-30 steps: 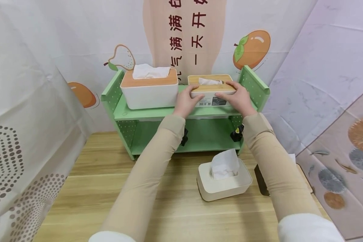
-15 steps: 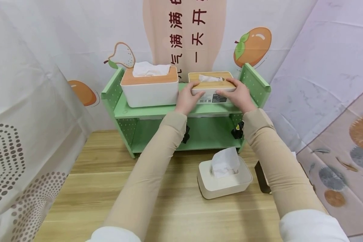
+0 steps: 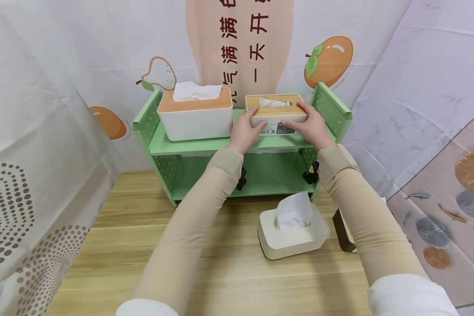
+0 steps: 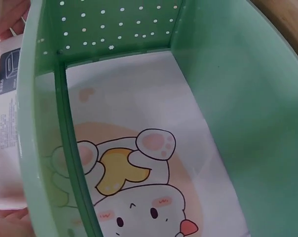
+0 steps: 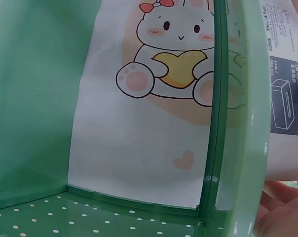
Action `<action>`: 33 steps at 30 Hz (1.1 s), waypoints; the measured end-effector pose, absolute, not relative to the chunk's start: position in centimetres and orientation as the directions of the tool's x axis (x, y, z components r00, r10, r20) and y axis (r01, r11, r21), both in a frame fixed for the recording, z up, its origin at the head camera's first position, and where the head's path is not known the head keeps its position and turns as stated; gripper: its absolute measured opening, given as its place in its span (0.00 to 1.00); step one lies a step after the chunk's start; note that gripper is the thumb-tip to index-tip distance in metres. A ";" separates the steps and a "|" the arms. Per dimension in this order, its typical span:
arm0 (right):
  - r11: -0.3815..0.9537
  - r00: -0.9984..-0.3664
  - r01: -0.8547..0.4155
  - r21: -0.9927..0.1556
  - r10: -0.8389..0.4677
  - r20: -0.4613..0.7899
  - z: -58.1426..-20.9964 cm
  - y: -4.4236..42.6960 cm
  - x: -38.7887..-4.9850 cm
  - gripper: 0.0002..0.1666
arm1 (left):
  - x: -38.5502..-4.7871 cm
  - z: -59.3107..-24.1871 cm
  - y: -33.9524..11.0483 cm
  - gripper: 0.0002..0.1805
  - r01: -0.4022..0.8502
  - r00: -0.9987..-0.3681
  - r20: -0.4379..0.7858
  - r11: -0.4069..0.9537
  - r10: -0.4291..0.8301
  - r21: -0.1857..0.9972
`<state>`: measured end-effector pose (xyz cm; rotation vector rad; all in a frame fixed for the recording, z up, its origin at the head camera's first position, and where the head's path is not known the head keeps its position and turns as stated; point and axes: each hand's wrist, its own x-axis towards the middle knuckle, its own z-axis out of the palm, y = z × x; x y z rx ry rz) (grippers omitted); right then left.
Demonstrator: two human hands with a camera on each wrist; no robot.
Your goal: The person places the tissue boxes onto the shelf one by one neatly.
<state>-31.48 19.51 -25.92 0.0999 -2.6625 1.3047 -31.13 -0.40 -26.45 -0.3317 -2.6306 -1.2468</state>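
Note:
A white tissue box [image 3: 274,127] with a bamboo lid and a tissue in its slot sits on the upper shelf of a green two-tier rack [image 3: 189,148], near the right end. My left hand [image 3: 245,129] grips its left end, thumb along the front face. On the right end, my right hand [image 3: 311,127] holds the box the same way, its thumb beside a dark printed label. Each wrist view looks mainly into the lower tier, with part of the tissue box [image 4: 3,128] at one edge; the fingers are partly hidden there.
A larger white tissue box [image 3: 197,123] with an orange-brown lid stands left on the upper shelf. On the wooden table [image 3: 142,237] are a cream tissue box [image 3: 292,243] and a dark brown box [image 3: 343,232], partly behind the right sleeve. Small black objects [image 3: 311,173] show on the lower tier.
The head view has shifted slightly. Both hands stay at the ends of the bamboo-lidded tissue box, which keeps nearly the same place on the shelf.

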 end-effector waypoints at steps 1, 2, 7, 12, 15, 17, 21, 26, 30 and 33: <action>0.606 -0.982 -0.141 -0.783 0.015 0.188 -25.9 19.5 -31.4 0.50 | -31.0 -26.4 -0.4 0.32 0.288 -0.953 0.281 0.620 0.112 0.729; 0.599 -0.981 -0.143 -0.787 0.017 0.191 -25.9 19.6 -31.4 0.50 | -31.0 -26.3 -0.5 0.32 0.286 -0.954 0.279 0.621 0.110 0.730; 0.590 -0.978 -0.153 -0.793 0.024 0.207 -25.2 19.5 -31.1 0.48 | -30.4 -25.7 -0.9 0.32 0.298 -0.949 0.299 0.606 0.102 0.737; 0.585 -0.980 -0.154 -0.796 0.012 0.198 -24.8 19.6 -30.1 0.48 | -29.3 -26.0 -1.4 0.32 0.351 -0.930 0.347 0.588 0.125 0.729; 0.574 -0.976 -0.177 -0.800 0.005 0.219 -25.2 19.7 -29.2 0.48 | -28.5 -26.6 -1.7 0.31 0.397 -0.911 0.381 0.588 0.158 0.705; 0.557 -0.972 -0.191 -0.808 0.007 0.235 -25.6 19.8 -28.6 0.49 | -27.9 -27.1 -1.7 0.30 0.429 -0.896 0.404 0.589 0.183 0.685; 0.540 -0.967 -0.209 -0.815 0.012 0.256 -26.9 20.0 -27.5 0.47 | -26.9 -28.5 -1.8 0.29 0.497 -0.857 0.469 0.586 0.213 0.640; 0.563 -0.941 -0.287 -0.775 -0.015 0.337 -29.0 20.4 -26.0 0.42 | -25.7 -30.7 -1.9 0.28 0.561 -0.811 0.541 0.561 0.225 0.608; 0.607 -0.913 -0.344 -0.716 -0.039 0.406 -30.7 20.6 -24.4 0.38 | -24.4 -32.6 -1.9 0.27 0.627 -0.758 0.605 0.527 0.244 0.574; 0.617 -0.894 -0.383 -0.687 -0.062 0.443 -32.0 20.7 -23.4 0.34 | -23.5 -34.1 -1.8 0.26 0.656 -0.733 0.629 0.512 0.260 0.554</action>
